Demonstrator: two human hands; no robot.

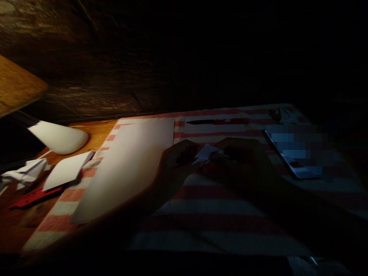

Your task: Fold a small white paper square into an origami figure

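Two hands [178,156] [245,155] hold folded paper [207,152]; screen [289,147] unreadable.

Mottled brown wall [106,80], deep shadow rightward, warm light leftward, wooden table [102,126] under striped cloth [215,201]

Warm light from the left rakes a brown wall [109,73] and a large white paper sheet [126,165], fading to near-black at upper right. The left hand [178,155] and right hand [244,151] sit in deep shadow, folded paper [207,152] between them tinged blue. Pixelation masks a mobile device [301,169]; soft blur dulls edges.
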